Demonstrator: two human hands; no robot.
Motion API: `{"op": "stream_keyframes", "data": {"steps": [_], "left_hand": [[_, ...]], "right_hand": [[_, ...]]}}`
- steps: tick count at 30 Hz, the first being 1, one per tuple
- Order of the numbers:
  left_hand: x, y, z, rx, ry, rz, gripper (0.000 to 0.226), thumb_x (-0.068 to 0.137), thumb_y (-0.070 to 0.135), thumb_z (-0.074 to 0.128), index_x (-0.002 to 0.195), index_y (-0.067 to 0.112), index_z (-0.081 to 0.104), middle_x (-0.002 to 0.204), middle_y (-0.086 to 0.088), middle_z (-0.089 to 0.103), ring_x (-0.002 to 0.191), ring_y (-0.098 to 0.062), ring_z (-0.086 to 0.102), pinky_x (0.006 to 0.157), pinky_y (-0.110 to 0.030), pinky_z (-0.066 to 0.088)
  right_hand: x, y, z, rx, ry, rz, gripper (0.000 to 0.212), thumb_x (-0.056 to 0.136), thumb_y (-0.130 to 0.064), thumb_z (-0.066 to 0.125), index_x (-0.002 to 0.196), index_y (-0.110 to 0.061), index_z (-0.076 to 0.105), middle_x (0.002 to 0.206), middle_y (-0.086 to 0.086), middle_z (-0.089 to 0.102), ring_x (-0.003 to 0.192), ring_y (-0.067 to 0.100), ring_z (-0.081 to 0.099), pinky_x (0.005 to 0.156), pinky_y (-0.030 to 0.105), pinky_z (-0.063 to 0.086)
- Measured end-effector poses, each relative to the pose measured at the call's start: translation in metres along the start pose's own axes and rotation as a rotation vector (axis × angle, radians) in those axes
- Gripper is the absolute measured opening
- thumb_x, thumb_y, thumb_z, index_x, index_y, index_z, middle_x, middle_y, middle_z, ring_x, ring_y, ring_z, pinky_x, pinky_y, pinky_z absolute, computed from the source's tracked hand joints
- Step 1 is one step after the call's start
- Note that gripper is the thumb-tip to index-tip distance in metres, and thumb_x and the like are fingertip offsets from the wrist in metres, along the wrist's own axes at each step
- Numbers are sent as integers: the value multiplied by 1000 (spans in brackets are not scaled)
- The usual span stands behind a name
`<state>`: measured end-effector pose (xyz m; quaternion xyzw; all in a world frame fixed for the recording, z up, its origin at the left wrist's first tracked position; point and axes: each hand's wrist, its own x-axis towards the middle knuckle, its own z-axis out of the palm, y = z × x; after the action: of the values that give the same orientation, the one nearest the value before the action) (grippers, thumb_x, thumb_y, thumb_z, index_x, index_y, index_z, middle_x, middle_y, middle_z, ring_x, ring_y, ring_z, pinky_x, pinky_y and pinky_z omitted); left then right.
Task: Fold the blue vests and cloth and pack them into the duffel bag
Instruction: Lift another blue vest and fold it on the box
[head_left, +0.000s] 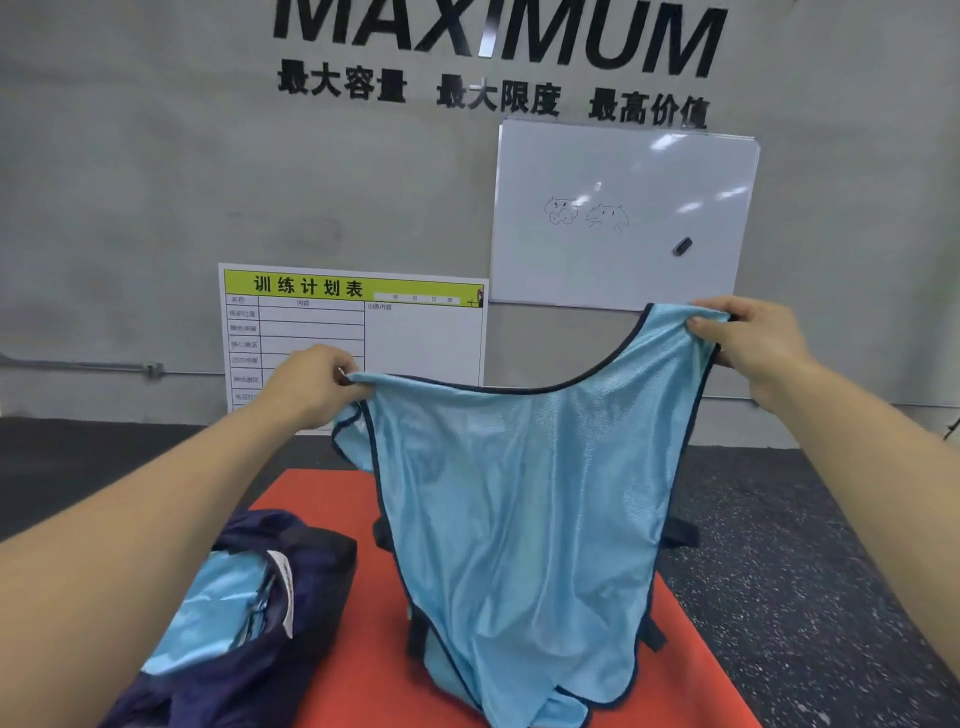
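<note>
Vest is hanging in the air over the red surface, long axis straight down, left hand and right hand each pinching a shoulder strap, right one higher and farther out, with the duffel bag sitting near-left, so closer to the left hand.

A gym or training hall: speckled black rubber floor, a red mat, a training-schedule chart, a whiteboard and "MAXIMUM" lettering on the concrete wall.

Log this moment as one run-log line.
phase: unfolding | both hands hold blue vest up | duffel bag open, blue fabric inside
</note>
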<state>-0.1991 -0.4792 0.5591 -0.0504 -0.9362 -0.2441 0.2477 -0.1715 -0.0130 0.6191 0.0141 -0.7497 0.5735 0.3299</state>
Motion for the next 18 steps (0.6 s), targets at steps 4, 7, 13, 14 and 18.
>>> {"op": "stream_keyframes", "data": {"steps": [4,7,13,14,18], "left_hand": [[-1,9,-15,25,25,-28,49,101,43,56,64,12,55,53,-4,53,52,-24,48,54,-32,34],[-3,15,-19,1,-31,-54,49,105,43,47,72,8,58,55,-6,64,54,-25,62,57,-32,42],[-8,15,-13,-434,-54,-45,18,102,15,57,104,12,75,92,-6,77,86,-21,74,79,-37,58],[-8,15,-12,-466,-38,-40,16,98,14,64,107,13,77,96,-4,75,87,-19,71,81,-36,58],[-9,19,-6,-676,-49,-124,24,95,30,69,113,15,76,111,1,72,99,-16,69,88,-32,56]], "right_hand": [[-5,-5,0,28,-28,11,26,90,-8,76,114,-17,75,108,3,73,101,20,71,92,34,58],[-8,-7,-1,38,-45,8,27,91,-8,75,116,-16,74,111,4,72,101,19,71,88,31,58],[-14,-8,-1,47,-56,6,27,92,-6,74,116,-15,73,109,4,72,96,17,70,83,29,58],[-15,-8,-1,47,-54,4,26,92,-5,73,117,-14,73,107,4,72,92,16,70,81,28,58],[-18,-8,0,50,-59,7,26,92,-4,73,117,-13,73,105,3,73,87,14,71,78,25,58]]}}
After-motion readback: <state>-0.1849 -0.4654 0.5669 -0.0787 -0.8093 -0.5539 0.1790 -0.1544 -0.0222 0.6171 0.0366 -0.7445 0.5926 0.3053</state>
